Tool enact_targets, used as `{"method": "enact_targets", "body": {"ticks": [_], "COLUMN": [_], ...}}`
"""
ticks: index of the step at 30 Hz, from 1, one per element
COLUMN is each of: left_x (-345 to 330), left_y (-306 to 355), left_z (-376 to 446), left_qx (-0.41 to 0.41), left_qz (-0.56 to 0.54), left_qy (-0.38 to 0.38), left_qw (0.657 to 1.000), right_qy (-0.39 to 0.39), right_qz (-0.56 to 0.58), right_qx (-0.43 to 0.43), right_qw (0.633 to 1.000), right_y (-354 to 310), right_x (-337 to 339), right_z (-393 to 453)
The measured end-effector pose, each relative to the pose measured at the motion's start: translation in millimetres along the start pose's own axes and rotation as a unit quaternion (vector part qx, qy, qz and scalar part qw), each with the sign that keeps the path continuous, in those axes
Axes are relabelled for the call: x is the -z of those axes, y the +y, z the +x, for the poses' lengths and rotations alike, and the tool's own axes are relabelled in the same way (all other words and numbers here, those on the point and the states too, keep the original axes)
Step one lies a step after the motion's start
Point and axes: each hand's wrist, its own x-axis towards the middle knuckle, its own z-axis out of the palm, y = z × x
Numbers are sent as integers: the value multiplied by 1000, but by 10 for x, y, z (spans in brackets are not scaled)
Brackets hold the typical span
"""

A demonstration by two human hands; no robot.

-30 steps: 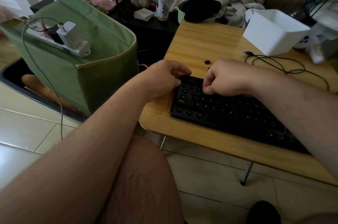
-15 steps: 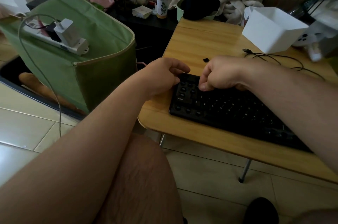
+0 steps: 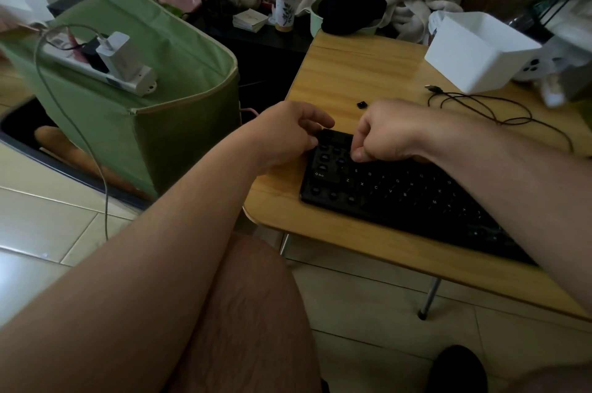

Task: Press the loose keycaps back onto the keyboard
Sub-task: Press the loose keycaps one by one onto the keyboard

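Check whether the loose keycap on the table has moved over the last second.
No. The loose keycap lies in the same spot on the wooden table, just beyond the keyboard's far left corner; only the camera shifted.

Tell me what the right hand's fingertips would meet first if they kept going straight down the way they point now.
Most likely the keyboard: the right hand has its fingers curled downward over the upper left key rows. Whether a keycap sits under the fingertips is hidden.
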Motion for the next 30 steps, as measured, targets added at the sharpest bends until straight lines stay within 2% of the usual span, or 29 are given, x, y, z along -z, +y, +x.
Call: {"method": "enact_targets", "body": {"ticks": [6, 12, 15, 18, 22, 26, 30], "left_x": [-2, 7, -17, -91, -139, -255, -422], "left_y": [0, 25, 68, 158, 419, 611, 590], "left_z": [6, -10, 8, 59, 265, 611, 900], "left_qx": [6, 22, 40, 30, -26, -70, -78], "left_qz": [1, -10, -23, -9, 104, 219, 356], "left_qy": [-2, -6, 2, 49, 79, 60, 28], "left_qw": [1000, 1000, 999, 998, 991, 971, 931], "right_qy": [7, 11, 38, 84, 142, 218, 247], "right_qz": [28, 175, 137, 124, 178, 227, 269], "right_qx": [-13, -9, 14, 45, 62, 61, 80], "right_qw": [999, 984, 990, 988, 972, 947, 928], "right_y": [18, 124, 158, 174, 387, 629, 679], "right_x": [-49, 1, -73, -154, -193, -222, -225], "right_z": [-37, -55, -83, -151, -287, -379, -402]}}
